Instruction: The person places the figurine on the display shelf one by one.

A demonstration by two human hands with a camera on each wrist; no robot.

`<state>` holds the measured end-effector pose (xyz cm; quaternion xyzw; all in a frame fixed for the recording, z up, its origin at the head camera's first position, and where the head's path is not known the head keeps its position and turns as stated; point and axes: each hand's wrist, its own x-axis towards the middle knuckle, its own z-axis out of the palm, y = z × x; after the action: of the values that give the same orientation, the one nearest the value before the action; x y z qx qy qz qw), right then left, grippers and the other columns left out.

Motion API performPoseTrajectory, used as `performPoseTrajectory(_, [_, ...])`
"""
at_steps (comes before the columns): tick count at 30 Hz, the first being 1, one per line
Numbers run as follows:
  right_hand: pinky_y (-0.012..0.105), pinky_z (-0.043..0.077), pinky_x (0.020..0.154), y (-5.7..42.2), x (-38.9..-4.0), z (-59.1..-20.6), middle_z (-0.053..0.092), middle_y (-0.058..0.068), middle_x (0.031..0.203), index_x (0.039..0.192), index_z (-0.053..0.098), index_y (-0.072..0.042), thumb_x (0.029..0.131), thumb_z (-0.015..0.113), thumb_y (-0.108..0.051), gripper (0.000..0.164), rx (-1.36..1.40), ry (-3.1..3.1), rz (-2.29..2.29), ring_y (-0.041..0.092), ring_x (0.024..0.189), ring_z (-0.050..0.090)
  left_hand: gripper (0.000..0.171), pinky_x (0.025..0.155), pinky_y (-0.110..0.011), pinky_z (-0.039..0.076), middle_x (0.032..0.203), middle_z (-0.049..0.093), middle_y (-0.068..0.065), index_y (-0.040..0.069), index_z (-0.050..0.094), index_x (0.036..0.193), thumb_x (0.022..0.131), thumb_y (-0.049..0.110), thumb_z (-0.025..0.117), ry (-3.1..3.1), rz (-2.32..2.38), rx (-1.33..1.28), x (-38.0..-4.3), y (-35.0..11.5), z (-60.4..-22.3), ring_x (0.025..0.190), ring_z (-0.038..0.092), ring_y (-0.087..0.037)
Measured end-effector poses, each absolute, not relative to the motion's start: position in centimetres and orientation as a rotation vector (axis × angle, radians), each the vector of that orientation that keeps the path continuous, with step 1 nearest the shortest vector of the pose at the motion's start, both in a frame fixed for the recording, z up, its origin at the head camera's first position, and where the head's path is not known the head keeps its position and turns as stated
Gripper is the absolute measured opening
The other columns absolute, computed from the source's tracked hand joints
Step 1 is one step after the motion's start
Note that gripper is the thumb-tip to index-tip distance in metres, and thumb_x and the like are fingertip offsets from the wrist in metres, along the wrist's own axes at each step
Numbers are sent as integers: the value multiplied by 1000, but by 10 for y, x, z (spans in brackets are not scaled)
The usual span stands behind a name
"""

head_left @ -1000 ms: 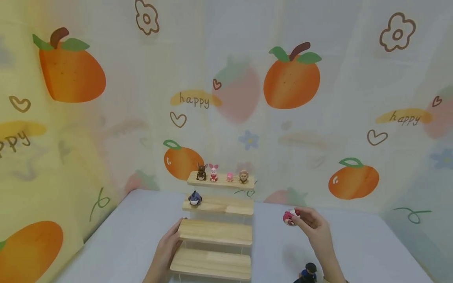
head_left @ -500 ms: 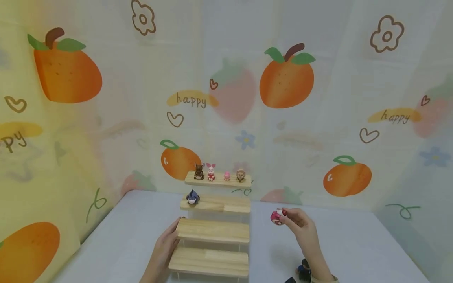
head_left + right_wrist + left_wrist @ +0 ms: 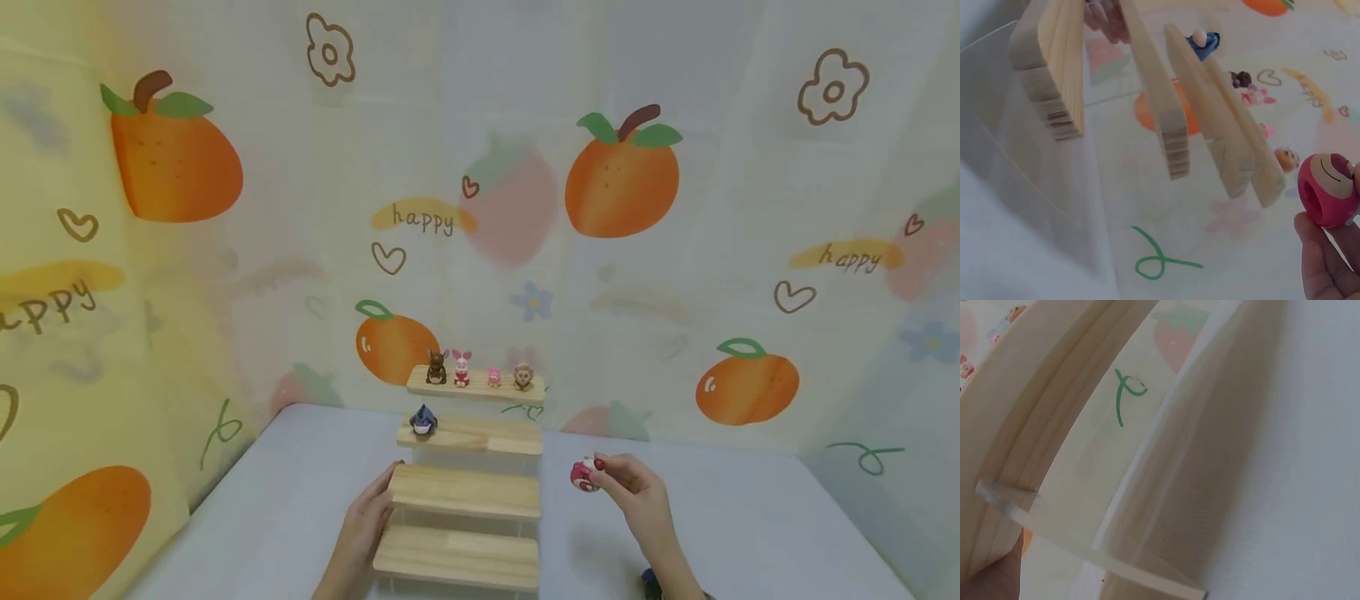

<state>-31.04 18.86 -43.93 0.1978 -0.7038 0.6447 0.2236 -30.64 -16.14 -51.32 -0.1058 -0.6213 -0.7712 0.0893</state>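
My right hand (image 3: 637, 496) pinches a small pink-and-white toy figurine (image 3: 583, 474) between thumb and fingertips, to the right of a stepped wooden display shelf (image 3: 465, 492). The figurine's pink head (image 3: 1329, 190) has a pale face with a curved line, in the right wrist view. My left hand (image 3: 363, 517) holds the left end of the shelf's third board from the top; its fingers (image 3: 1108, 22) show behind the board ends. On the top board sit a brown figurine (image 3: 437, 367), a pink-eared one (image 3: 462, 370), a tiny pink one (image 3: 494, 377) and a lion-like one (image 3: 523, 377).
A blue-grey donkey figurine (image 3: 423, 421) sits at the left of the second board. Clear side supports (image 3: 1085, 547) carry the boards. A dark figurine (image 3: 651, 582) lies partly hidden behind my right forearm. A fruit-printed curtain (image 3: 480, 167) stands behind the white table (image 3: 720, 517).
My right hand has brought the pink-and-white figurine left, closer to the shelf, and slightly lower. The left hand stays at the board's end. The head view has shifted a little.
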Motion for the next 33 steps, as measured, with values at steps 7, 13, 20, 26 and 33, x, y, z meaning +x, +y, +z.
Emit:
performPoseTrajectory(7, [23,52,70,183,-322,-445,65,11,90,91,65,4,77,65,4,13,704,-1876,1764,11,81,62,49,98,-26,27,141,26,-18,-8,28,135,94,16,41,-1892,-2267,-252,-306,-159,-510,127,23,-25])
performPoseTrajectory(13, [22,52,68,166,-311,-424,64,13,86,88,59,13,75,61,16,13,714,-1914,1705,9,79,62,50,98,-29,28,140,27,-18,-7,29,135,94,17,43,-1912,-2276,-206,-307,-162,-509,127,25,-24])
performPoseTrajectory(20, [22,52,67,161,-311,-424,63,18,84,88,60,13,76,62,13,13,728,-1927,1691,9,78,62,49,100,-32,24,141,25,-18,-7,28,135,94,14,42,-1899,-2309,-204,-304,-163,-508,128,22,-28])
performPoseTrajectory(26, [23,53,66,149,-314,-421,65,12,82,88,61,12,75,64,10,14,727,-1942,1730,11,76,63,49,99,-32,26,140,28,-16,-6,30,135,93,15,43,-1908,-2295,-148,-304,-163,-510,128,24,-27])
performPoseTrajectory(33, [23,53,63,135,-315,-421,64,16,78,81,60,10,72,65,14,12,626,-1961,1783,11,71,62,49,99,-29,28,141,27,-17,-6,30,135,93,14,44,-1865,-2333,-162,-305,-161,-510,128,24,-25])
